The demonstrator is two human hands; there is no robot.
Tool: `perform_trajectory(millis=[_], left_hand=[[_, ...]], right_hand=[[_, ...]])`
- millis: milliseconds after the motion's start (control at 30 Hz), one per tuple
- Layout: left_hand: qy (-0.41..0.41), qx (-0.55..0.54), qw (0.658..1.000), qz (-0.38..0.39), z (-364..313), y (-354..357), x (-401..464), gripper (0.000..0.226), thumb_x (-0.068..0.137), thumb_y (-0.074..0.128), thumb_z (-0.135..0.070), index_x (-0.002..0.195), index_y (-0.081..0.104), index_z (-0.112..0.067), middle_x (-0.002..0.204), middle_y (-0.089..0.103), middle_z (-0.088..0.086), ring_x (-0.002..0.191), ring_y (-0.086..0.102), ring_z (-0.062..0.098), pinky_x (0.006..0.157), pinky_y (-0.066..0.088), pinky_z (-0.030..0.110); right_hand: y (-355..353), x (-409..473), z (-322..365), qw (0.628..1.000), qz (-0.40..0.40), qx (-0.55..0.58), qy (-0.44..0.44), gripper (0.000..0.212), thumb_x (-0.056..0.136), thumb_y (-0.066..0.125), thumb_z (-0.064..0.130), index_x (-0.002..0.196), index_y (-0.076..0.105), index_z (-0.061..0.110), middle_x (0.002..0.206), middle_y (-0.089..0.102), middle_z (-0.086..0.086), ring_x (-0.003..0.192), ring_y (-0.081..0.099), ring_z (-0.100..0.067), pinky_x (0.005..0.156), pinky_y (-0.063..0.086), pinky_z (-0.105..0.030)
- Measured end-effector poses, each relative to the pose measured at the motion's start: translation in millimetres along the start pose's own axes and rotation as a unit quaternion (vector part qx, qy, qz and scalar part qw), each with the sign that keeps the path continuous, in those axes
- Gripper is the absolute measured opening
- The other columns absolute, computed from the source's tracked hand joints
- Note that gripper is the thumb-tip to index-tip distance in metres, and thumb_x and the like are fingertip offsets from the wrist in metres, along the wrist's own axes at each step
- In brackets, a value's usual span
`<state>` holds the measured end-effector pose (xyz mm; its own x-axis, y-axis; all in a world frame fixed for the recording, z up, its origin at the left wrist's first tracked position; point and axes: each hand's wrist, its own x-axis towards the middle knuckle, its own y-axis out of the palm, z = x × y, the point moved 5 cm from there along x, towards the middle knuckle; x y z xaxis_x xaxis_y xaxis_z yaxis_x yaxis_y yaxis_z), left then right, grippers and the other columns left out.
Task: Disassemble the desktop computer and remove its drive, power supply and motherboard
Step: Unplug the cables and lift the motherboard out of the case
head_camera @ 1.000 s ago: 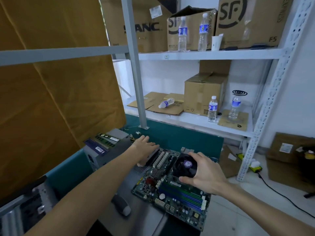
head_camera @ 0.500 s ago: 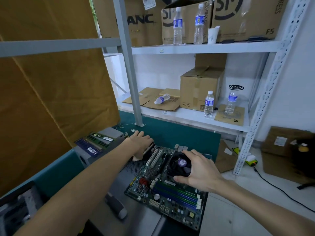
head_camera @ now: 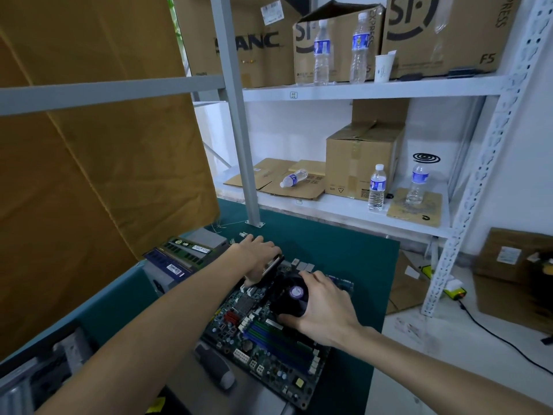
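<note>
A green motherboard (head_camera: 263, 345) with blue and green memory slots lies on the green table mat (head_camera: 344, 259), partly over a grey metal panel (head_camera: 191, 381). My right hand (head_camera: 323, 310) grips the black CPU cooler fan (head_camera: 291, 296) with the purple sticker. My left hand (head_camera: 257, 259) holds the board's far left edge at the rear port side. A grey power supply (head_camera: 179, 265) with two loose memory sticks (head_camera: 185, 250) on top sits left of the board.
A white metal shelf upright (head_camera: 242, 163) stands on the mat behind the board. Shelves hold cardboard boxes (head_camera: 359, 163) and water bottles (head_camera: 377, 187). The open computer case (head_camera: 33, 378) is at the bottom left. A cable (head_camera: 502, 339) runs across the floor at right.
Both hands keep their hold on the motherboard and fan. They sit slightly lower in view, mostly as my head tilts up; the board may have shifted a little.
</note>
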<state>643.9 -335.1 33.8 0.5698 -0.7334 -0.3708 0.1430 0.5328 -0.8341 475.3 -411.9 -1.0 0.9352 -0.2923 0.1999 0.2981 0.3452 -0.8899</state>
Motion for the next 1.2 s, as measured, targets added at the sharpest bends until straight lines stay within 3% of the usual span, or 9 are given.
perform_trajectory(millis=[367, 600, 733, 800, 900, 933, 1000, 1100, 1200], left_hand=[[0.001, -0.025, 1.000, 0.006, -5.6, 4.2, -2.4, 0.108, 0.074, 0.083, -0.012, 0.159, 0.018, -0.022, 0.158, 0.032, 0.006, 0.141, 0.036, 0.032, 0.117, 0.030, 0.051], [-0.013, -0.037, 0.999, 0.017, -10.3, 0.2, -9.9, 0.107, 0.079, 0.080, -0.014, 0.161, 0.011, -0.022, 0.161, 0.030, 0.006, 0.145, 0.030, 0.034, 0.122, 0.019, 0.055], [-0.003, -0.074, 0.997, -0.030, -10.5, -12.8, -42.6, 0.088, 0.087, 0.071, -0.013, 0.159, 0.020, -0.021, 0.159, 0.033, 0.007, 0.142, 0.034, 0.033, 0.120, 0.024, 0.051], [-0.002, -0.106, 0.991, -0.077, -9.2, -20.6, -70.3, 0.071, 0.092, 0.064, -0.014, 0.155, 0.031, -0.021, 0.151, 0.042, 0.007, 0.137, 0.041, 0.031, 0.114, 0.032, 0.048], [0.002, -0.170, 0.974, -0.148, -4.2, -25.8, -124.9, 0.043, 0.097, 0.053, -0.015, 0.140, 0.052, -0.021, 0.135, 0.057, 0.006, 0.126, 0.051, 0.028, 0.102, 0.042, 0.044], [0.001, -0.199, 0.966, -0.168, -2.5, -25.0, -145.9, 0.039, 0.097, 0.051, -0.013, 0.135, 0.058, -0.021, 0.132, 0.060, 0.005, 0.123, 0.054, 0.027, 0.099, 0.044, 0.042], [-0.012, -0.249, 0.948, -0.197, 1.3, -19.6, -190.1, 0.039, 0.096, 0.049, -0.009, 0.129, 0.064, -0.022, 0.131, 0.064, 0.002, 0.119, 0.058, 0.022, 0.096, 0.048, 0.038], [-0.052, -0.280, 0.929, -0.237, 7.8, -2.6, -255.8, 0.037, 0.098, 0.048, -0.007, 0.125, 0.068, -0.024, 0.127, 0.068, -0.006, 0.117, 0.060, 0.013, 0.095, 0.047, 0.028], [-0.097, -0.305, 0.913, -0.253, 13.4, 20.0, -312.5, 0.034, 0.102, 0.047, -0.008, 0.123, 0.069, -0.023, 0.124, 0.068, -0.008, 0.115, 0.059, 0.009, 0.096, 0.047, 0.027]], right_hand=[[0.7, 2.9, 0.6, 1.000, 0.021, -0.004, 0.003, 0.099, 0.064, 0.056, 0.086, 0.143, 0.043, 0.028, 0.127, 0.052, 0.006, 0.122, 0.051, -0.020, 0.084, 0.047, -0.035], [1.4, 5.4, 0.7, 0.999, 0.047, -0.018, -0.009, 0.102, 0.072, 0.060, 0.082, 0.148, 0.035, 0.018, 0.138, 0.047, -0.001, 0.131, 0.045, -0.025, 0.092, 0.045, -0.038], [-4.3, 2.5, 6.2, 0.993, 0.057, -0.098, -0.029, 0.109, 0.077, 0.052, 0.084, 0.155, 0.027, 0.011, 0.147, 0.042, -0.009, 0.136, 0.039, -0.031, 0.112, 0.034, -0.042], [-12.5, -2.1, 18.6, 0.987, 0.008, -0.142, -0.071, 0.102, 0.080, 0.048, 0.078, 0.154, 0.030, 0.009, 0.145, 0.041, -0.011, 0.137, 0.036, -0.032, 0.117, 0.028, -0.043], [-19.6, -15.8, 63.3, 0.970, -0.091, -0.091, -0.206, 0.045, 0.088, 0.054, 0.052, 0.118, 0.060, 0.018, 0.111, 0.058, -0.001, 0.106, 0.057, -0.025, 0.089, 0.046, -0.037], [-16.0, -20.6, 79.7, 0.968, -0.077, -0.062, -0.231, 0.031, 0.089, 0.053, 0.048, 0.104, 0.060, 0.022, 0.099, 0.060, 0.003, 0.094, 0.062, -0.024, 0.073, 0.046, -0.036], [5.0, -27.8, 108.1, 0.971, 0.018, -0.047, -0.233, 0.031, 0.093, 0.049, 0.055, 0.093, 0.056, 0.024, 0.089, 0.061, 0.001, 0.080, 0.065, -0.029, 0.057, 0.039, -0.035], [43.5, -36.5, 140.8, 0.963, 0.072, -0.096, -0.241, 0.046, 0.095, 0.044, 0.066, 0.101, 0.055, 0.021, 0.101, 0.067, -0.010, 0.091, 0.066, -0.036, 0.067, 0.045, -0.039], [70.1, -39.7, 158.1, 0.954, 0.112, -0.157, -0.230, 0.045, 0.098, 0.051, 0.055, 0.121, 0.051, 0.016, 0.121, 0.064, -0.012, 0.110, 0.064, -0.034, 0.077, 0.046, -0.038]])
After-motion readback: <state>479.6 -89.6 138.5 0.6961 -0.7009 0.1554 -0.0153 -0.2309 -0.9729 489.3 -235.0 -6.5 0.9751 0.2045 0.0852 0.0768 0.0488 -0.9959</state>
